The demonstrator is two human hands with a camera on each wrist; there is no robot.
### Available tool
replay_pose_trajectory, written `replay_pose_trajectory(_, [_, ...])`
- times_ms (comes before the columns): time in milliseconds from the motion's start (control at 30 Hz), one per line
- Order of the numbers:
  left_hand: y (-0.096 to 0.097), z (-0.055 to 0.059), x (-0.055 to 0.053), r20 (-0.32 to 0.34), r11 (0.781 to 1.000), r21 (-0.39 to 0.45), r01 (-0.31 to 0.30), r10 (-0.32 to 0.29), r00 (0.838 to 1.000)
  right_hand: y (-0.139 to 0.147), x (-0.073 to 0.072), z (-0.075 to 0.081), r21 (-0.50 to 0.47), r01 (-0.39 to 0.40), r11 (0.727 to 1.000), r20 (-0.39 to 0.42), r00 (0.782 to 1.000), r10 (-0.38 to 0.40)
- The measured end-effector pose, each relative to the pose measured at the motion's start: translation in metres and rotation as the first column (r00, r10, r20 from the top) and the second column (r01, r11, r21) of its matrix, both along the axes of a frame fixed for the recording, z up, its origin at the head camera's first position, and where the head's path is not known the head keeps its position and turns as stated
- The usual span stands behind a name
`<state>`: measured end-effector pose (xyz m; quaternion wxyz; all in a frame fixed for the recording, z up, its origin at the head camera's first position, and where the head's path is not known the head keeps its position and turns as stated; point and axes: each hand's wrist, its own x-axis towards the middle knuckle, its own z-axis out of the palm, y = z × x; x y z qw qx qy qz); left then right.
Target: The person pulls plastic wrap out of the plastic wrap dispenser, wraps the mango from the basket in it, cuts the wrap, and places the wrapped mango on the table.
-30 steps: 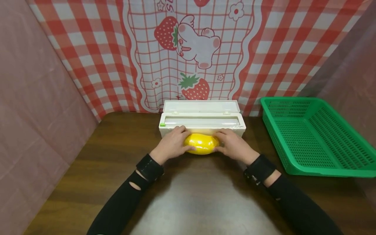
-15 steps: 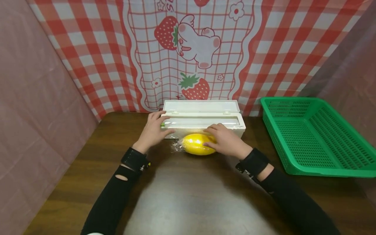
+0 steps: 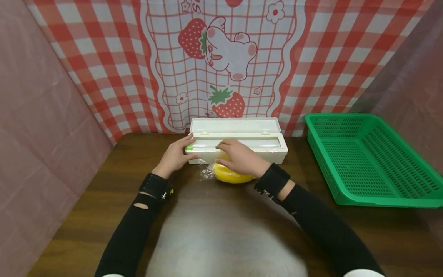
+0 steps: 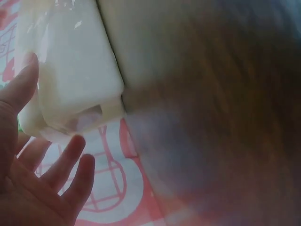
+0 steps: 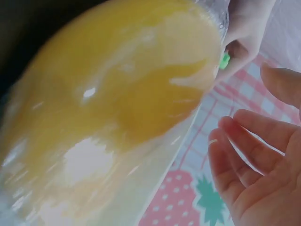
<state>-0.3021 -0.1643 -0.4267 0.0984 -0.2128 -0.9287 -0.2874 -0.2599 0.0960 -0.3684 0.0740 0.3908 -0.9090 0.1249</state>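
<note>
Left hand (image 3: pixel 171 157), fingers relaxed, lies at the left end of the long white plastic dispenser box (image 3: pixel 256 144), centre frame. Right hand (image 3: pixel 241 156), fingers loose and gripping nothing, hovers over the film-wrapped glossy yellow oval object (image 3: pixel 232 177), just below. Judged step: severing film; next calls for steadying the box and sliding the small green plastic tab (image 3: pixel 189 147).

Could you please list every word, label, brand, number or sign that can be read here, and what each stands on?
Cloth: a scrap of reddish lettering, seemingly turned sideways and cut off by the head view's top edge; too incomplete to read surely.
Box, yellow thing, basket: no readable text.
</note>
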Motion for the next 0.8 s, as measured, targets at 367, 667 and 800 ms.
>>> replay_pose_trajectory(367, [0.001, 0.01, -0.001, 0.059, 0.996, -0.039, -0.077, 0.08, 0.995, -0.063, -0.011, -0.002, 0.143, -0.088, 0.986, -0.034, 0.995, 0.094])
replay_pose_trajectory(667, [0.002, 0.009, 0.0, 0.053, 0.994, 0.003, -0.107, 0.107, 0.993, -0.091, -0.014, -0.011, 0.235, -0.097, 0.967, -0.164, 0.977, 0.138])
replay_pose_trajectory(800, [0.002, 0.009, 0.0, 0.045, 0.995, -0.003, -0.105, 0.105, 0.993, -0.092, -0.015, -0.017, 0.216, -0.067, 0.974, -0.184, 0.977, 0.108])
